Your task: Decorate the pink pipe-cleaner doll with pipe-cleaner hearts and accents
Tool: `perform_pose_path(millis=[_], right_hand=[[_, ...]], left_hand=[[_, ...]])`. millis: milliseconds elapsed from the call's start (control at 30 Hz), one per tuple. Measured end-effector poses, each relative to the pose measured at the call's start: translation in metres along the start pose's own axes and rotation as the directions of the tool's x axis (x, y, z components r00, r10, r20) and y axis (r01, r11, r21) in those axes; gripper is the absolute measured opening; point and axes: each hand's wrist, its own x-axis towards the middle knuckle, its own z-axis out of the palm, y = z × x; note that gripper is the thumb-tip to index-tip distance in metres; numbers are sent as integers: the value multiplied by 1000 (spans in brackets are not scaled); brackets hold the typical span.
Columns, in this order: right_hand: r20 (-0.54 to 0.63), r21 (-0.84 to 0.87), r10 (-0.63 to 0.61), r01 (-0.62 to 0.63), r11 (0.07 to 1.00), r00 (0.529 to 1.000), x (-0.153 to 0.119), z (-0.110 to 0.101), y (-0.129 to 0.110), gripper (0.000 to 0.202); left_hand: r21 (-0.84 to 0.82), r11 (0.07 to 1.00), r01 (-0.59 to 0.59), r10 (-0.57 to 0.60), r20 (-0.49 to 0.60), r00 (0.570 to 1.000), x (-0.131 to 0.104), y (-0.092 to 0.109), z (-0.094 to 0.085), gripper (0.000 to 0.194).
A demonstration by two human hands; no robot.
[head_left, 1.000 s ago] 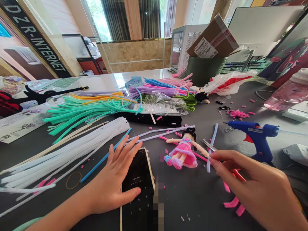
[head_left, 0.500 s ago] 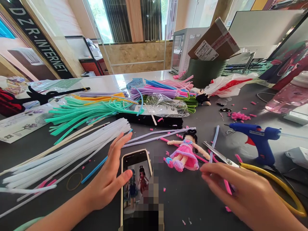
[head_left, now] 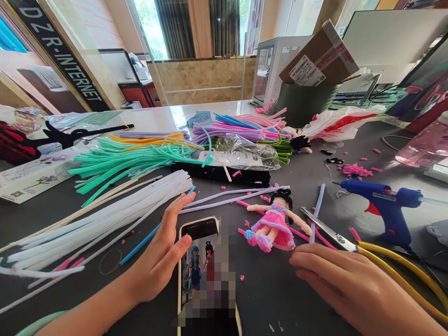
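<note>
Fingers of the right hand [head_left: 353,284] lie flat and spread on the dark table [head_left: 301,308], holding nothing, with the tips just below the little doll [head_left: 275,224]. That pink doll lies on its back, head away from the person and feet toward the left hand [head_left: 159,266]. The right hand is the nearer one to it. Scissors [head_left: 329,231] with yellow handles lie just beside the right hand, blades pointing up and left toward the doll. The left hand is open too, its thumb touching the edge of the phone [head_left: 203,270], which shows a picture of two dolls. Heaps of fuzzy sticks [head_left: 122,161] lie farther back, and a blue glue gun [head_left: 383,203] stands at the right. Behind is a bright room with windows.
</note>
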Motion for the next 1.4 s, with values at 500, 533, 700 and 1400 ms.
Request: perform_pose_path(millis=[500, 533, 700, 1400], right_hand=[[75, -9, 54, -54, 999, 996, -22, 8, 14, 25], [84, -20, 74, -73, 997, 994, -25, 9, 15, 23], [163, -41, 82, -76, 996, 983, -26, 9, 18, 35], [10, 39, 265, -265, 963, 964, -24, 12, 13, 35]], left_hand=[[-15, 1000, 4, -4, -40, 999, 2, 0, 4, 48], [-18, 1000, 6, -7, -53, 999, 2, 0, 5, 48], [-17, 999, -36, 36, -41, 999, 1, 0, 6, 51], [-32, 999, -2, 1, -13, 1000, 2, 4, 1, 44]])
